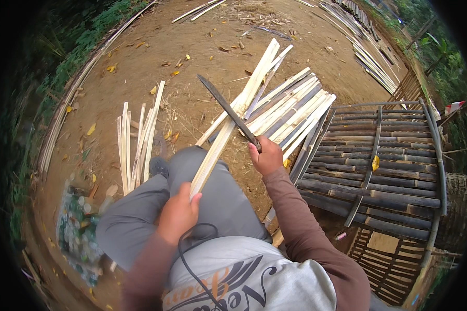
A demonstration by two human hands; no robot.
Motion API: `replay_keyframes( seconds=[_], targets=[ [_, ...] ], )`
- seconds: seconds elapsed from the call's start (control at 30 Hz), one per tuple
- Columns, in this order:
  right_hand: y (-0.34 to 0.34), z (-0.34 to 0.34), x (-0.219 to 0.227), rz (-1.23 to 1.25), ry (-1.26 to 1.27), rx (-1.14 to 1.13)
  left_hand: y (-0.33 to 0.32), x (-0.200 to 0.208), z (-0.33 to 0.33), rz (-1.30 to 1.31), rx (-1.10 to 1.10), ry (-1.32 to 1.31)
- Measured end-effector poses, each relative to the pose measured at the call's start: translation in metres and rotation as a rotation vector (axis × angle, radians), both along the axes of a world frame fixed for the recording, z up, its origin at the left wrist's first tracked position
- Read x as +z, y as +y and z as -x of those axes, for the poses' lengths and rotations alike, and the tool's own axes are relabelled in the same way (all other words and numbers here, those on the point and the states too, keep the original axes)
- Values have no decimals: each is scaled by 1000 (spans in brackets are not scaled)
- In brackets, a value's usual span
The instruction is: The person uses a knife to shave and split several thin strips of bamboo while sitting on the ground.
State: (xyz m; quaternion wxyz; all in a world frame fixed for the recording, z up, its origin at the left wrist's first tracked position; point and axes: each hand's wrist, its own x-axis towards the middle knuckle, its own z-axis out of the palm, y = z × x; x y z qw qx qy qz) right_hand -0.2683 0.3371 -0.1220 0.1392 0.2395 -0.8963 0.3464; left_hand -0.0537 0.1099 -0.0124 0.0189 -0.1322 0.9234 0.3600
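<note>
My left hand [179,213] is closed round the near end of a long pale bamboo strip [215,151], which slants up and away over my knee. In my right hand [268,157] is the handle of a machete [224,103]. Its dark blade points up and to the left and crosses over the strip. Whether the edge bites into the strip I cannot tell. Just beyond the blade lies a pile of split bamboo strips [290,106], pale with some dark ones among them. Another small bunch of pale strips [135,147] is to the left of my legs.
A dark bamboo rack [379,160] stands close on my right. Plastic bottles [80,228] are heaped at lower left. Dirt ground [192,62] with yellow leaves stretches ahead. More strips [373,62] lie far right. A black cable [184,238] hangs over my shirt near my left wrist.
</note>
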Motion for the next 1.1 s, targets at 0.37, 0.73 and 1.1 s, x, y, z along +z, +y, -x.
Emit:
replay_keyframes(
  seconds=[0.37,0.73,1.1],
  targets=[
    [10,116,52,25,-41,-362,1,3,1,-79,75,2],
    [6,-72,29,-48,-210,28,-2,3,2,-155,52,10],
    [-9,238,8,56,-311,-527,-4,-1,3,-185,30,2]
  ],
)
